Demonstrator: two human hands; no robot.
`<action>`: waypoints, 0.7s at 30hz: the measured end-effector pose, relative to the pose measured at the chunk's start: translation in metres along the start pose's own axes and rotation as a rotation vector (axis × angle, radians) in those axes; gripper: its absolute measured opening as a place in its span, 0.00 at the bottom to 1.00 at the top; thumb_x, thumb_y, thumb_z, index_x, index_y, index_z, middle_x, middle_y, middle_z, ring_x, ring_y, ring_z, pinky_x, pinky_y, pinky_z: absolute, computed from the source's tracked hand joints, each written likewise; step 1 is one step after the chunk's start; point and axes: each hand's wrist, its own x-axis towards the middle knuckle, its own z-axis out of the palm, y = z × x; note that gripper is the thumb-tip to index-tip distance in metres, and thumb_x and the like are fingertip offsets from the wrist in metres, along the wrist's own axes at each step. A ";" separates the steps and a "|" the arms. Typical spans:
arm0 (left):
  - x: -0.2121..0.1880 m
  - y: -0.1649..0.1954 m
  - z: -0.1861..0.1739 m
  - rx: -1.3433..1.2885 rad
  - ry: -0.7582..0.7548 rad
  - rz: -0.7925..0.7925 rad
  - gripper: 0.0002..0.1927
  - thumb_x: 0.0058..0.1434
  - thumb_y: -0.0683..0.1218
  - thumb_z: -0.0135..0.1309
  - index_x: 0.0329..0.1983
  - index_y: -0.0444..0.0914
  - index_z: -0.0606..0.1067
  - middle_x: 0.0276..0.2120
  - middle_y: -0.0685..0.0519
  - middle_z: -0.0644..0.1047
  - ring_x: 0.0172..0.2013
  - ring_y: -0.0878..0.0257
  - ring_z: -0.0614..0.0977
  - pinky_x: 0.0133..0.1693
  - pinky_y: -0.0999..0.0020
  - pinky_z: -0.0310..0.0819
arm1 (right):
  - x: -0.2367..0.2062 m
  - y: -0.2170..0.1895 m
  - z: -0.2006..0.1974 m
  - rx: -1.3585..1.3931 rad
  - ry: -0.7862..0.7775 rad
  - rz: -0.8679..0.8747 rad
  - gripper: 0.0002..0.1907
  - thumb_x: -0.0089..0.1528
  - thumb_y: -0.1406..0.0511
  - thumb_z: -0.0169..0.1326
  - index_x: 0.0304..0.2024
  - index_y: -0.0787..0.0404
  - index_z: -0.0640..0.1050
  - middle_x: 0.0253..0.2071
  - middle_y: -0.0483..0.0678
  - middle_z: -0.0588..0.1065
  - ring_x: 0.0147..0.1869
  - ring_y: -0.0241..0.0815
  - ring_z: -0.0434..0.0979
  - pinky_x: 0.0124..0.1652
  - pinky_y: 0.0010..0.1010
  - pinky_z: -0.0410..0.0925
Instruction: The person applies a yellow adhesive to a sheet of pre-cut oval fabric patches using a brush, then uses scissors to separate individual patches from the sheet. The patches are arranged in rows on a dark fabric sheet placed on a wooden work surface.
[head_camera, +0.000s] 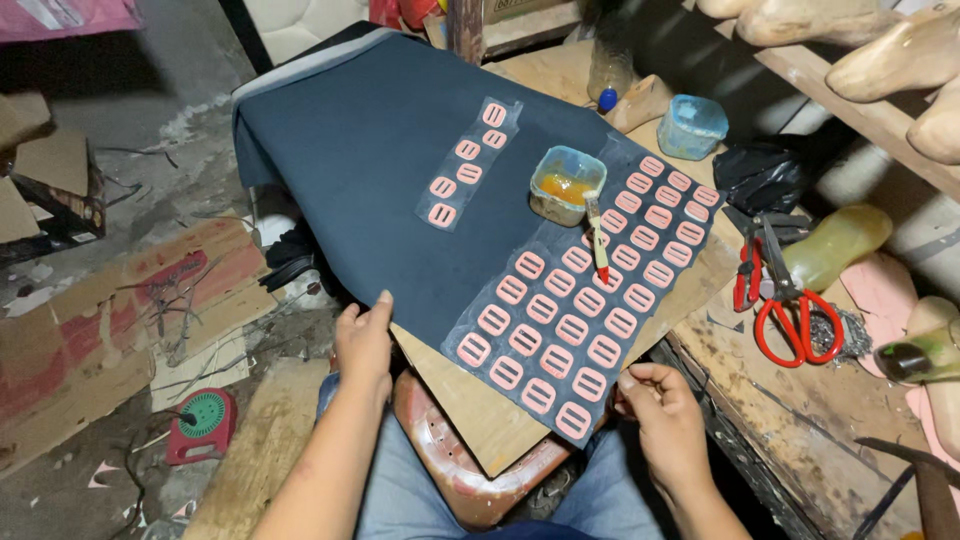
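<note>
A large dark blue sheet (390, 170) lies over a wooden board (470, 400) resting on my lap. On its right part sits a grey strip (500, 345) covered with several pink slotted pieces (572, 330). A smaller clear strip (470, 165) with more pink pieces lies farther up. My left hand (363, 345) rests flat on the sheet's near left edge. My right hand (660, 400) pinches the near corner of the grey strip. A small tub of orange glue (566, 185) stands on the sheet, with a brush (597, 238) leaning against it.
Red-handled scissors (790, 315) and red pliers (748, 275) lie on the workbench at right, beside a yellowish bottle (835, 245), a black bag (765, 175) and a blue tub (692, 125). Wooden shoe lasts (890, 55) line the shelf. Cardboard (110, 320) covers the floor at left.
</note>
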 end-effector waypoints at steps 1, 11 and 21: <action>0.011 0.007 0.000 0.046 0.033 -0.036 0.39 0.64 0.48 0.62 0.69 0.24 0.57 0.50 0.47 0.77 0.49 0.62 0.80 0.51 0.69 0.73 | 0.006 0.001 0.000 -0.031 -0.029 -0.029 0.15 0.64 0.71 0.56 0.52 0.70 0.72 0.42 0.51 0.77 0.39 0.37 0.76 0.41 0.29 0.70; 0.071 0.063 0.023 -0.078 0.150 0.327 0.34 0.59 0.32 0.56 0.68 0.32 0.57 0.45 0.46 0.78 0.44 0.62 0.82 0.47 0.69 0.77 | 0.110 -0.053 0.053 -0.526 -0.006 -0.385 0.35 0.54 0.65 0.65 0.60 0.68 0.65 0.58 0.57 0.75 0.61 0.44 0.76 0.55 0.33 0.70; 0.146 0.116 0.030 0.335 0.473 0.346 0.35 0.57 0.38 0.60 0.66 0.29 0.60 0.55 0.35 0.71 0.54 0.45 0.76 0.56 0.58 0.70 | 0.181 -0.072 0.129 -0.545 -0.154 -0.450 0.43 0.54 0.60 0.68 0.65 0.70 0.62 0.63 0.61 0.71 0.67 0.48 0.72 0.61 0.36 0.65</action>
